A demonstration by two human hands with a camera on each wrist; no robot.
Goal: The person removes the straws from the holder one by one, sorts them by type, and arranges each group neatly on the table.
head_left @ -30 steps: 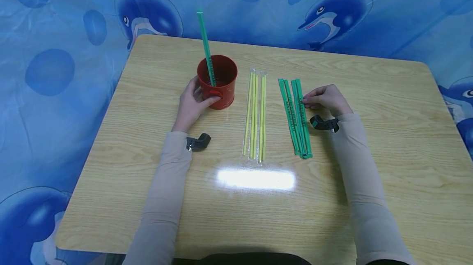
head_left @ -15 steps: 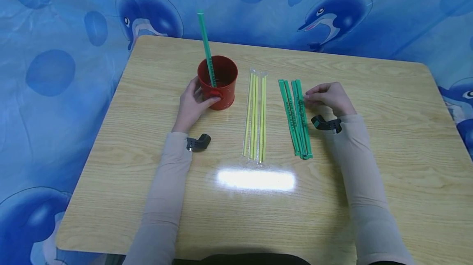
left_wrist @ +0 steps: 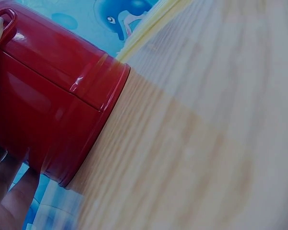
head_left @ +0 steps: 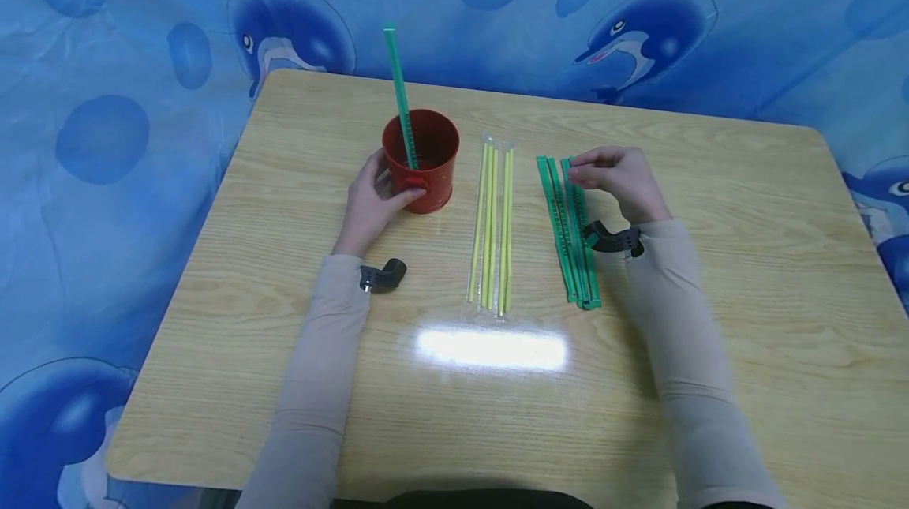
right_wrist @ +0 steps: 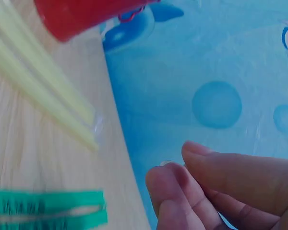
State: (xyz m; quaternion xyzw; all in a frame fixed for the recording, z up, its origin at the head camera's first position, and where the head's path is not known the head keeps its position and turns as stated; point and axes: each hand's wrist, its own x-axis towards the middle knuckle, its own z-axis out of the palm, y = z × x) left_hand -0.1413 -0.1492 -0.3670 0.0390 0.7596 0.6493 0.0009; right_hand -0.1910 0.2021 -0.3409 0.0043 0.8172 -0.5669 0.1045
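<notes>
My left hand [head_left: 369,205] grips a small red bucket [head_left: 440,181], thumb across its little side handle and fingers around the far side. One green-wrapped straw [head_left: 398,83] stands tilted inside the bucket. In the left wrist view the bucket [left_wrist: 53,96] fills the left side, its base on the table. My right hand [head_left: 618,177] is over the upper ends of several green-wrapped straws [head_left: 568,233], covering part of them. Seen from the right wrist, the right hand [right_wrist: 216,191] has bent fingers with thumb and forefinger apart, and nothing shows between them. Green wrappers [right_wrist: 48,208] lie beside it.
Several yellow straws [head_left: 490,225] in clear sleeves lie between the bucket and the green straws. The wooden table [head_left: 248,319] carries a bright light reflection near its middle. A blue dolphin-printed sheet [head_left: 440,35] hangs behind the far edge.
My right hand has moved from the right side of the green straws up and left, over their upper ends. My left hand keeps its grip on the bucket.
</notes>
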